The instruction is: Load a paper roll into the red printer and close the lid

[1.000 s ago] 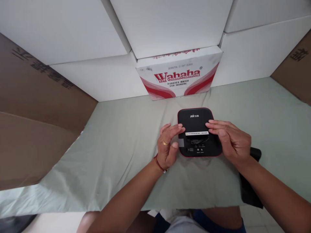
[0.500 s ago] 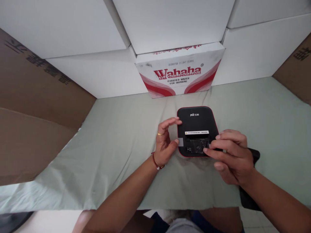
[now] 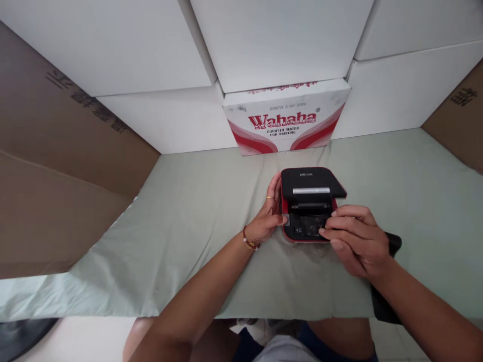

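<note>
A small black printer [image 3: 307, 176] with red sides sits on the cloth in front of me, its lid tilted up and a dark roller showing inside. A white strip label lies along the lid's front edge. Clear film covers the front panel. My left hand [image 3: 269, 213] is closed on the printer's left side, thumb near a grey tape piece [image 3: 287, 219] and fingers along the wall. At the right front corner, the curled fingers of my right hand [image 3: 360, 239] rest against the printer; their exact hold is partly hidden.
A Wahaha water carton [image 3: 285, 123] stands behind the printer, against stacked white boxes [image 3: 158, 118]. Brown cardboard [image 3: 68, 166] rises at left, with another brown box [image 3: 458, 118] at right. A flat black object [image 3: 385, 304] lies partly under my right forearm on the green cloth [image 3: 181, 226].
The printer's lid has lifted from closed to open, showing the inside. My left hand has moved from loosely beside the printer to close along its left side. The right hand stays near the same corner.
</note>
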Available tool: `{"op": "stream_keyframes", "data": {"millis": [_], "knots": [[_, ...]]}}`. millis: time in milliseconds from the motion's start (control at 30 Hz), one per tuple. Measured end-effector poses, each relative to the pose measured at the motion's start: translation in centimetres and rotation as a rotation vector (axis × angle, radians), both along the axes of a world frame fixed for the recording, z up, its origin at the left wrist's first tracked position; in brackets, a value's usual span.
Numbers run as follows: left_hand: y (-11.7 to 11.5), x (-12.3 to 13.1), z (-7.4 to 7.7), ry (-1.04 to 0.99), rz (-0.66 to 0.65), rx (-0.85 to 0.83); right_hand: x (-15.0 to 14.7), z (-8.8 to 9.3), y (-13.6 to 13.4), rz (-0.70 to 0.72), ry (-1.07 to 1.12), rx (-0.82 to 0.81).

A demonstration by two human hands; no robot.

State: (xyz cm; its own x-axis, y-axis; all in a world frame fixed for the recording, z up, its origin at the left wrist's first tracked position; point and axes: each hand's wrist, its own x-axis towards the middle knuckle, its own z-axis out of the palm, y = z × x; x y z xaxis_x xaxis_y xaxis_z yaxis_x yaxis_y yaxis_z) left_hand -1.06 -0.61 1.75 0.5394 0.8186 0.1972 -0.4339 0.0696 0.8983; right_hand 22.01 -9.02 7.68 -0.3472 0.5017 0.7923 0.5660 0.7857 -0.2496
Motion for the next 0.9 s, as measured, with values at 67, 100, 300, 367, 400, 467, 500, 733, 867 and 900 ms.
{"op": "stream_keyframes", "data": {"millis": [67, 100, 300, 367, 400, 467, 500, 733, 867, 900], "knots": [[0.3, 0.0, -0.4, 0.014, 0.001, 0.029, -0.1, 0.0, 0.2, 0.017, -0.016, 0.026], [0.4, 0.0, -0.7, 0.025, 0.011, 0.049, 0.0, 0.0, 0.2, 0.035, -0.024, 0.032], [1.4, 0.2, -2.0, 0.038, 0.016, 0.145, 0.7, 3.2, 0.6, 0.048, -0.025, -0.266], [1.5, 0.4, -2.3, 0.05, 0.024, 0.153, 0.3, 5.1, 2.0, -0.097, -0.03, -0.529], [1.6, 0.5, -2.3, 0.056, 0.034, 0.151, -0.2, 6.0, 2.9, -0.187, -0.102, -0.661], [1.7, 0.5, -2.3, 0.059, 0.045, 0.136, -1.6, 7.4, 5.2, -0.356, -0.435, -0.854], [1.7, 0.5, -2.3, 0.055, 0.044, 0.125, -2.5, 7.8, 6.3, -0.425, -0.632, -0.903], [2.0, 0.4, -2.2, 0.04, 0.04, 0.103, -6.4, 7.1, 9.8, -0.54, -0.992, -0.987], [2.1, 0.6, -2.3, 0.057, 0.03, 0.103, -6.4, 7.3, 9.0, -0.603, -0.95, -0.984], [2.1, 0.6, -2.3, 0.064, 0.03, 0.106, -6.2, 7.7, 8.4, -0.618, -0.932, -0.977]]}}
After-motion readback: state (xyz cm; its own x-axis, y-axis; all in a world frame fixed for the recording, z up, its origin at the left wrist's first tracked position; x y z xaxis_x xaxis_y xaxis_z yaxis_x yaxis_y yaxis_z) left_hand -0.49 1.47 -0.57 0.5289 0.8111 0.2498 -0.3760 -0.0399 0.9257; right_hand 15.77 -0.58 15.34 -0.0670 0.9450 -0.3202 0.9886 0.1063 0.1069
